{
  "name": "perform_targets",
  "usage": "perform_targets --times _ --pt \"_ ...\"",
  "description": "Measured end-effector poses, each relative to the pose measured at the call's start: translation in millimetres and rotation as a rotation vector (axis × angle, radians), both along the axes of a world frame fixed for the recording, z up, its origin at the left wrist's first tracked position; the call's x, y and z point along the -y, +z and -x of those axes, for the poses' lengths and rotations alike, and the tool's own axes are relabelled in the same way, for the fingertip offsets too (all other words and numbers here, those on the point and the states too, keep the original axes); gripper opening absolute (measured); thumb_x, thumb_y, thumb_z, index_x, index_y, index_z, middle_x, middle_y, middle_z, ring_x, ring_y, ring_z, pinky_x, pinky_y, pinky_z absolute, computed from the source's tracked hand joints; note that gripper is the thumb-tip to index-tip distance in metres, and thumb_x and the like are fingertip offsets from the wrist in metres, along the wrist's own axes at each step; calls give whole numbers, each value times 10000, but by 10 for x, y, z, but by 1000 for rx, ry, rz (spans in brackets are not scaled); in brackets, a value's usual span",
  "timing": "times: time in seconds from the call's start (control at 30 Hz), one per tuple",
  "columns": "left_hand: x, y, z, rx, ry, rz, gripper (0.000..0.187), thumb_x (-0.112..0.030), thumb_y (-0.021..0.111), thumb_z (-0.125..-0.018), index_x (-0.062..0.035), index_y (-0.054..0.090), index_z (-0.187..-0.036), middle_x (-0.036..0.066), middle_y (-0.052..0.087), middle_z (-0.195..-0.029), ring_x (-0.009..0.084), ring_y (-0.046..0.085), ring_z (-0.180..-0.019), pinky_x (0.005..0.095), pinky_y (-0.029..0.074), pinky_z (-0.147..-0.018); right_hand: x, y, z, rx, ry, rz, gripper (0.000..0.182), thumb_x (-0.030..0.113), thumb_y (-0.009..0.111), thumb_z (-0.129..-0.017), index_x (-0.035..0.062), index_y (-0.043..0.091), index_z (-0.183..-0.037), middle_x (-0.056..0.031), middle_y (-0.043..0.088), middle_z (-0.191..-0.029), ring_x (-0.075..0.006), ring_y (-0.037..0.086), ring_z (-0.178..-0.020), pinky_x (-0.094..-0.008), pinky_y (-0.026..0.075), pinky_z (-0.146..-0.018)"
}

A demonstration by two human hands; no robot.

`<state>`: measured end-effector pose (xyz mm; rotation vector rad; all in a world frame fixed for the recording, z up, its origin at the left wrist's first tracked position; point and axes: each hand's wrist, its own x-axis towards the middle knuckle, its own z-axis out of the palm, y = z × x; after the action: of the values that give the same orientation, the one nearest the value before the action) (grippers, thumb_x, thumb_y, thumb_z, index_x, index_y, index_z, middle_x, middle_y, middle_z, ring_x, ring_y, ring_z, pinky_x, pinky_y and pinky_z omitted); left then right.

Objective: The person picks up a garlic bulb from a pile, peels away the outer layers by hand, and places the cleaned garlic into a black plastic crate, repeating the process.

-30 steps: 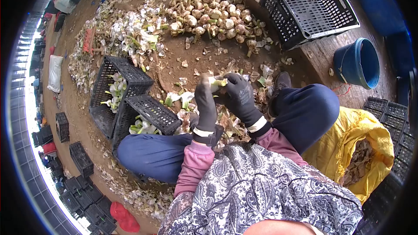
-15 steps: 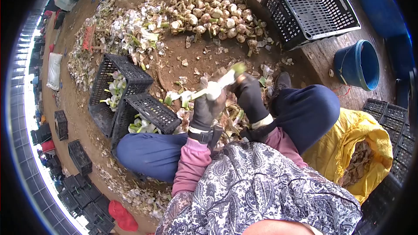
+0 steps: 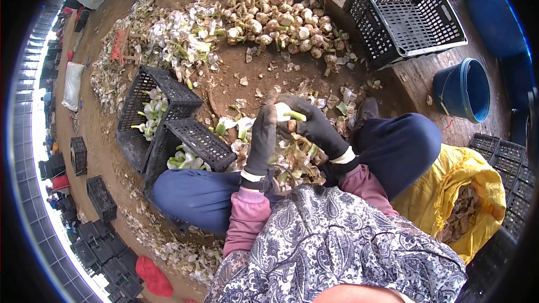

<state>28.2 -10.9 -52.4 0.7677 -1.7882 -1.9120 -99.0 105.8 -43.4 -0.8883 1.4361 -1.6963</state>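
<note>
Both gloved hands are brought back together above the lap; half a second ago they were spread apart, with a long pale strip stretched between them, and a second ago they were joined much as now; one layer of skin appears to have been pulled away, so peeling of this bulb is judged to be partway along.

The left hand (image 3: 263, 134) is closed around the bulb (image 3: 283, 113) from below, fingers curled up its side; the right hand (image 3: 314, 126) is closed over its top and stem end, where a green stub (image 3: 297, 116) is seen between the fingertips; how tightly the right hand pinches cannot be told.

The bulb is held between the two hands, clear of the ground, above a litter of peelings (image 3: 292, 160) between the knees.

To the left, two black crates (image 3: 185, 134) are noted, both holding pale trimmed bulbs; beyond them a heap of unpeeled bulbs (image 3: 286, 25) lies on the dirt; an empty black crate (image 3: 407, 14), a blue bucket (image 3: 461, 90) and a yellow sack (image 3: 460, 191) are placed to the right.
</note>
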Motion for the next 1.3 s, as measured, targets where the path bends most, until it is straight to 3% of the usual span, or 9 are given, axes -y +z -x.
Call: perform_targets --times 0.4,0.5,0.6,0.73,0.83,0.93,1.03,1.1,1.3 --pt "-98 432 170 409 -18 1165 337 -138 784 -750 -89 688 -1070 129 674 -1016 313 649 -952 411 526 -860 1 42 -42 -422 -292 -165 488 -95 629 -732 47 641 -1198 -118 640 -1034 -248 627 -931 -312 513 -811" --pt "-73 346 206 375 17 1033 294 -147 776 -785 -51 678 -1045 104 677 -966 251 665 -886 373 542 -792 -33 -33 -49 -303 -254 -168 473 -62 648 -758 47 638 -1218 -111 648 -1071 -229 637 -962 -319 516 -843" --pt "27 69 173 -55 152 -85 224 -154 752 -844 -23 665 -1003 61 674 -874 160 660 -767 301 538 -671 -24 -34 -64 101 -199 -24 466 4 685 -814 37 610 -1272 -101 646 -1149 -193 629 -1032 -324 509 -889" --pt "-19 -16 34 16 240 -451 159 -171 611 -985 -24 671 -999 53 694 -816 117 661 -696 250 538 -608 -28 177 -61 350 -253 182 490 172 689 -932 19 532 -1370 -76 628 -1216 -150 600 -1104 -312 492 -929" --pt "-229 -107 46 59 95 -560 119 -112 684 -909 -36 686 -999 5 647 -762 75 574 -615 243 491 -560 -27 47 26 127 -322 125 521 361 554 -1028 29 470 -1420 -63 624 -1188 -149 586 -1070 -294 478 -921" --pt "-218 -173 39 168 1 6 402 -35 671 -883 -36 587 -1276 60 663 -1048 167 633 -893 300 534 -785 -41 27 15 555 -182 188 483 266 573 -1025 34 461 -1434 -75 618 -1212 -153 580 -1088 -290 469 -942" --pt "-78 213 85 98 -106 282 753 25 696 -836 -60 361 -1505 132 488 -1454 227 543 -1264 327 458 -1040 13 -7 -40 271 -247 15 491 105 587 -995 44 436 -1459 -77 613 -1229 -153 581 -1099 -288 465 -964" --pt "-114 397 193 -67 -27 64 571 -37 680 -890 -46 472 -1421 124 566 -1358 212 601 -1165 335 510 -968 38 -237 -97 23 -189 -19 587 -128 520 -876 37 478 -1437 -72 618 -1247 -150 584 -1111 -278 469 -965" --pt "98 -24 109 -171 154 -624 314 -242 569 -1013 -27 588 -1241 68 695 -1016 167 667 -875 281 556 -763 -75 -198 -9 558 -311 19 365 7 481 -878 32 652 -1199 -10 650 -917 -67 562 -765 -216 467 -687"
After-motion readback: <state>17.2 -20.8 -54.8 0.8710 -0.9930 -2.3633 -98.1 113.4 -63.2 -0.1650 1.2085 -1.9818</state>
